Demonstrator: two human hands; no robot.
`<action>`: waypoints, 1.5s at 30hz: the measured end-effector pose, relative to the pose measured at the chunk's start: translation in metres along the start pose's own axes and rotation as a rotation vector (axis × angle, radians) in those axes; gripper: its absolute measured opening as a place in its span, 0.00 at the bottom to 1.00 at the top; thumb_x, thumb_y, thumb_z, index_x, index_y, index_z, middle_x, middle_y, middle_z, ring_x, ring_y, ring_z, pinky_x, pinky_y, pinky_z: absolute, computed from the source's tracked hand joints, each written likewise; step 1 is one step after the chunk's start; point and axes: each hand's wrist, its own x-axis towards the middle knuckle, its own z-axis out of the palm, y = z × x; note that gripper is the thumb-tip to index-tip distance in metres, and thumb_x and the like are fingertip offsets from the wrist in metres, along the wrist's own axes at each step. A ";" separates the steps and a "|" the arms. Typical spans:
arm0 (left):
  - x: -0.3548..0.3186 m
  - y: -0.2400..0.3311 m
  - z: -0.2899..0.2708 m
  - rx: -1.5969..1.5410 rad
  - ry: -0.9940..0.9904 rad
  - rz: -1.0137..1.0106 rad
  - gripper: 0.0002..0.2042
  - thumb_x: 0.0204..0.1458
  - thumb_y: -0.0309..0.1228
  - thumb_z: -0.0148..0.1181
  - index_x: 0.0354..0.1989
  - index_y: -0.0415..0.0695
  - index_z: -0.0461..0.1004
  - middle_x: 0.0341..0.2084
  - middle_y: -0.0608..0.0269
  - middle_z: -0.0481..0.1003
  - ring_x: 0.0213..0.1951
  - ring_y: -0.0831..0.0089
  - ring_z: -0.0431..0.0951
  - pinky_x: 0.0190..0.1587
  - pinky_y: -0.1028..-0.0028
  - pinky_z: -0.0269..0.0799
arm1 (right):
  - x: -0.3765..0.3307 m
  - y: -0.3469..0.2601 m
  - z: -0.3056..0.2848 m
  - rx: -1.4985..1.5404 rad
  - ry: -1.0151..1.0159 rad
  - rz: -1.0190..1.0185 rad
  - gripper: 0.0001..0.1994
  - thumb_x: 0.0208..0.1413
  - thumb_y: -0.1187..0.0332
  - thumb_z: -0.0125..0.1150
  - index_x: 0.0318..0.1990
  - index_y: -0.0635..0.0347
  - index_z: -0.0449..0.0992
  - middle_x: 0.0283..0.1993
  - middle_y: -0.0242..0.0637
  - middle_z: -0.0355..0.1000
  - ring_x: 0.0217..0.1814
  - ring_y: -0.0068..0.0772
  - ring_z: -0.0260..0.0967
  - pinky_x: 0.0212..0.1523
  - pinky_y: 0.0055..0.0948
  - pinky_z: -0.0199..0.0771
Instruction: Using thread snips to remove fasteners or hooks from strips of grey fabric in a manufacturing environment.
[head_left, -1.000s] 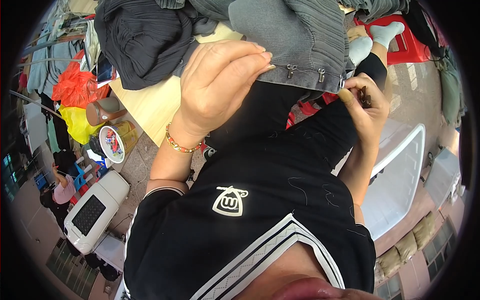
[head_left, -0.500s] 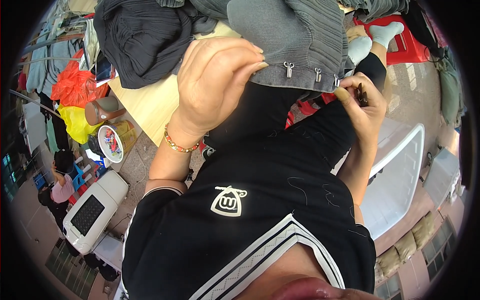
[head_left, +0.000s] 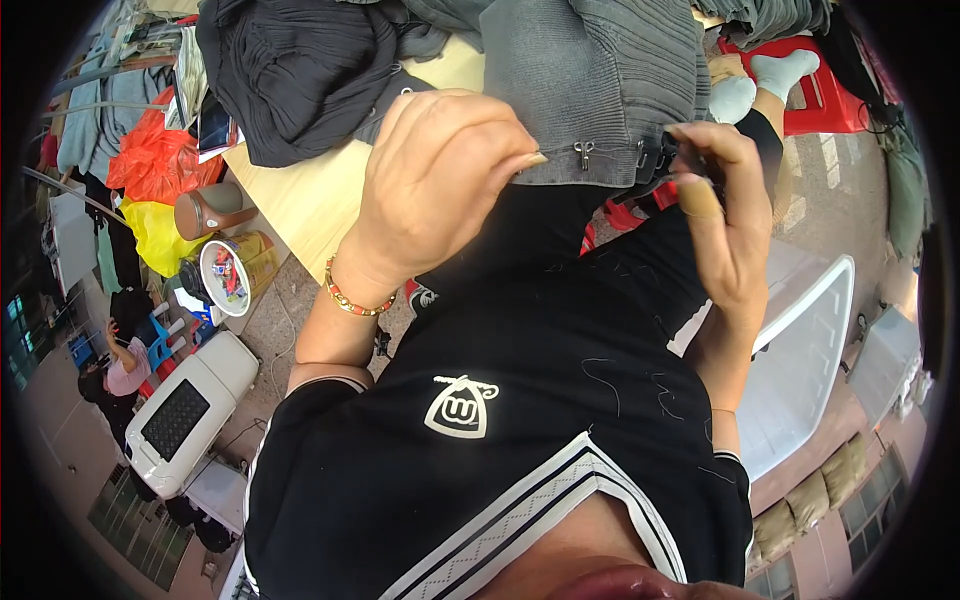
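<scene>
A grey ribbed knit garment (head_left: pixel 560 90) lies in front of me, its hemmed band toward my body. A metal hook (head_left: pixel 584 155) is fixed on the band, and a small dark clip-like piece (head_left: pixel 655 155) sits at its right part. My left hand (head_left: pixel 435 185) is closed in a pinch at the band's left part, the fingertips hiding what they grip. Just right of the dark piece, my right hand (head_left: pixel 728 215) has thumb and forefinger apart. It is partly blurred; whether something dark remains in its palm is unclear.
Dark pleated cloth (head_left: pixel 290 80) lies on a pale wooden board (head_left: pixel 305 205) at left. Beyond it are a red plastic bag (head_left: pixel 160 150), a brown cup (head_left: pixel 205 212) and a tub (head_left: pixel 222 278) of small items. A clear bin (head_left: pixel 800 370) stands right; a red stool (head_left: pixel 825 100) is far right.
My right hand has drawn its thumb and forefinger apart from the band's edge. A dark piece now sits on the band where metal hooks showed. My left hand keeps its pinch.
</scene>
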 end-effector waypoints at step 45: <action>-0.012 0.004 -0.006 -0.614 0.121 -0.584 0.09 0.64 0.24 0.55 0.50 0.34 0.74 0.39 0.63 0.75 0.42 0.79 0.74 0.48 0.80 0.68 | 0.031 -0.069 0.032 -0.361 -0.104 -0.051 0.19 0.41 0.79 0.74 0.46 0.63 0.83 0.34 0.34 0.70 0.34 0.29 0.65 0.34 0.25 0.66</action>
